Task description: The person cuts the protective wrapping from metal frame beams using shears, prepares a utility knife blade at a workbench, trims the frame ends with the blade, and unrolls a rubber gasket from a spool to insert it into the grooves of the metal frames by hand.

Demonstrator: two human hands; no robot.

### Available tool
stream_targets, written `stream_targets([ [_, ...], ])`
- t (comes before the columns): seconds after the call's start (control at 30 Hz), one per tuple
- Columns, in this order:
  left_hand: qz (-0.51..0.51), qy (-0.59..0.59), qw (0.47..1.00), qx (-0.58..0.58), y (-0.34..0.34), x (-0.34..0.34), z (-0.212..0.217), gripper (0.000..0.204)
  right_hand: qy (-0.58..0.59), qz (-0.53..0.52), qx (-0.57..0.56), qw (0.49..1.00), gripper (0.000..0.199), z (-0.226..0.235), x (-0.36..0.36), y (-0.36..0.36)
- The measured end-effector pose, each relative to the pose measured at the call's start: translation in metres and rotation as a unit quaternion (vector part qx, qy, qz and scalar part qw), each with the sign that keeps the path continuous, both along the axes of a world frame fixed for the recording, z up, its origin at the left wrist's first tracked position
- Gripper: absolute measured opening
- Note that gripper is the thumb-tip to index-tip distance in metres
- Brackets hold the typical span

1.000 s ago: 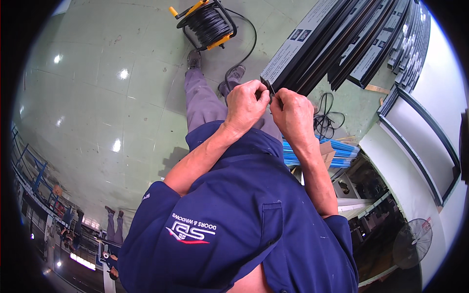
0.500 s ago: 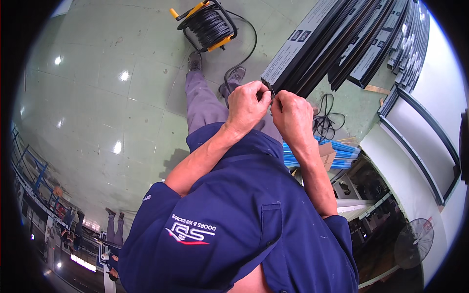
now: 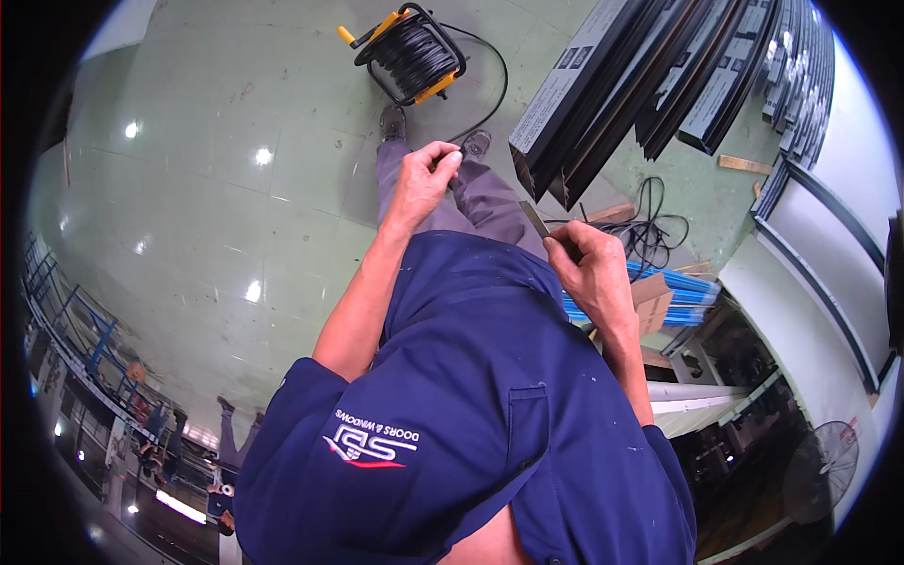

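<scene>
Work looks unfinished, the right hand point(image 3: 595, 268) gripping a thin, dark strip point(image 3: 534, 218), the left hand point(image 3: 421, 186), fingers pinched together, contents unclear.

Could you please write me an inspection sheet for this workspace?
Surface: green floor, shiny, with light reflections.
Work items: thin strip; long black bars ahead, to the right.
Clutter: wood scrap, blue strips and cardboard, all on the right.
Hands: right hand holds the thin strip; left hand has its fingertips together, contents unclear.
Cables: black cable runs from the reel toward the shoes; tangled cable on the right.
Surroundings: fan at lower right; another person at lower left.
</scene>
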State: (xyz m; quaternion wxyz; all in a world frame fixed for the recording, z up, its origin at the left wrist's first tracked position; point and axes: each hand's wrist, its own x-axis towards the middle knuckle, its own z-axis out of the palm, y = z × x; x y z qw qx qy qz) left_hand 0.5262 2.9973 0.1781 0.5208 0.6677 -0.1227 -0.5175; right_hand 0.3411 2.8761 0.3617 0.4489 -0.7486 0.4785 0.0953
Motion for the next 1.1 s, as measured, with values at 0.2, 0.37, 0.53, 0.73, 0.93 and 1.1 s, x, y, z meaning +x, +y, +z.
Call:
stream_targets([
  [0.2,-0.043,-0.022,0.999,-0.011,0.014,0.013,0.011,0.018,-0.063,-0.077,-0.002,0.995,0.015,-0.004,-0.032,-0.006],
  [0.37,-0.080,-0.165,0.982,-0.048,-0.003,0.004,0.036,0.021,-0.102,-0.155,-0.005,0.983,0.015,-0.012,-0.063,-0.007],
  [0.53,-0.123,-0.133,0.983,-0.042,-0.014,0.011,0.045,0.030,-0.149,-0.260,-0.002,0.954,0.015,-0.020,-0.098,-0.002],
  [0.73,-0.172,-0.107,0.977,-0.065,-0.018,0.040,0.050,0.056,-0.215,-0.406,0.061,0.886,0.016,-0.023,-0.125,0.023],
  [0.93,-0.199,-0.078,0.977,0.012,0.003,0.094,0.054,0.035,-0.237,-0.528,0.024,0.815,0.016,-0.032,-0.152,0.080],
  [1.1,-0.218,-0.035,0.975,-0.029,0.022,0.123,0.037,0.015,-0.227,-0.648,-0.060,0.724,0.016,-0.047,-0.197,0.137],
])
